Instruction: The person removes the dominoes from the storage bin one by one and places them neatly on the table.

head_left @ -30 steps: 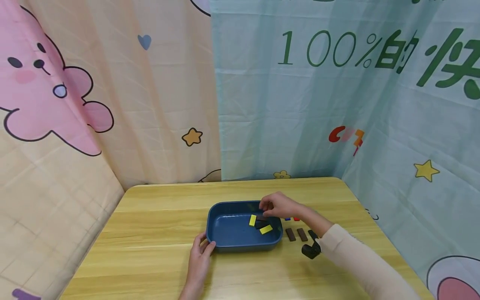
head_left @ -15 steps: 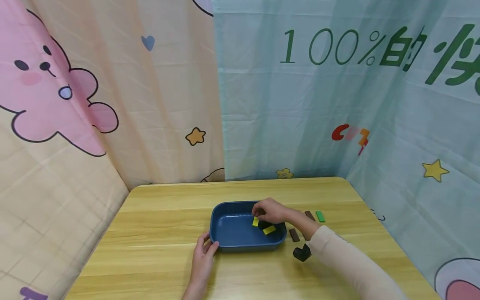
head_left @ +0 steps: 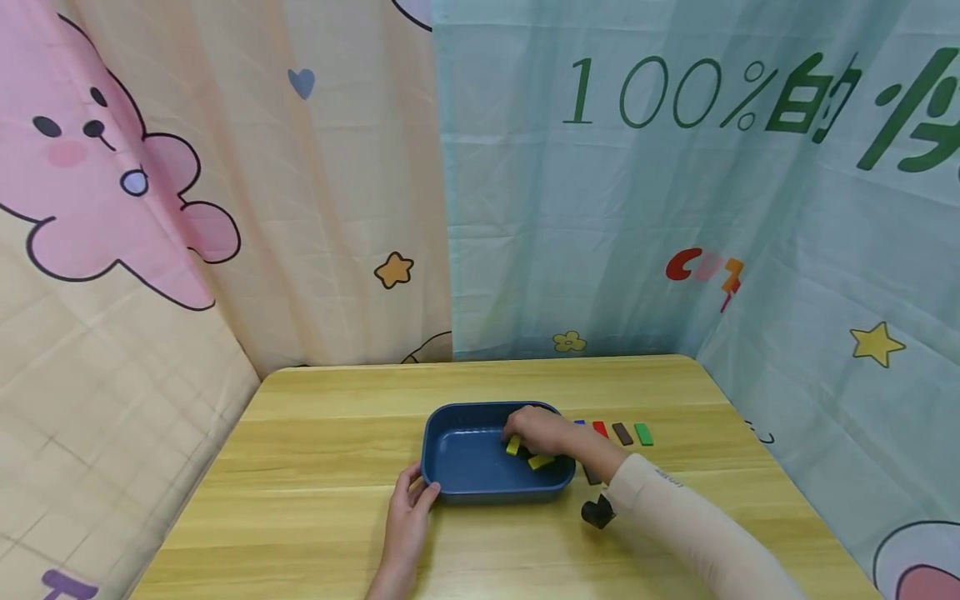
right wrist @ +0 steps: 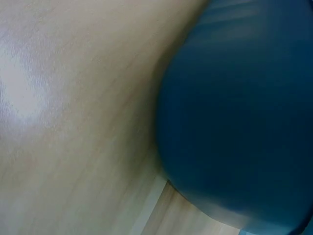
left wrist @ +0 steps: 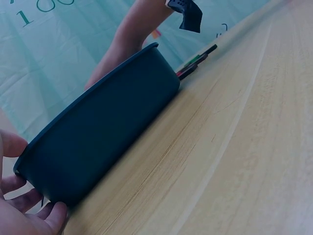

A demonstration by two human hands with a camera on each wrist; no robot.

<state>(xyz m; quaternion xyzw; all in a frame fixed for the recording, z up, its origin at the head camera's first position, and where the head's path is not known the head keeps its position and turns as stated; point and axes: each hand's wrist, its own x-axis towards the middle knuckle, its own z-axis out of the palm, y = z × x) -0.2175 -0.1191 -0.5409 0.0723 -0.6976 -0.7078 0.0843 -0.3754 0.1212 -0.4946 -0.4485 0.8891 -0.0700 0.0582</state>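
Left hand (head_left: 407,517) grips tray's (head_left: 465,467) near-left corner; right hand (head_left: 534,429) inside, grip unclear; forearm (head_left: 598,452) partly hides blocks (head_left: 622,434) at right.

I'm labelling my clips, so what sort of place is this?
Probably a curtained-off indoor corner for tabletop activities, though I can't be certain: cartoon-printed curtains hang behind a wooden table, and a blue tray with small blocks sits on it.

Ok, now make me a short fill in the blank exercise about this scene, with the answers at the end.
The person's ____ hand reaches into the blue tray.
Inside the tray, two blocks show the colour ____.
In the head view, the rightmost block on the table is ____ in colour.

Missing words: right; yellow; green.
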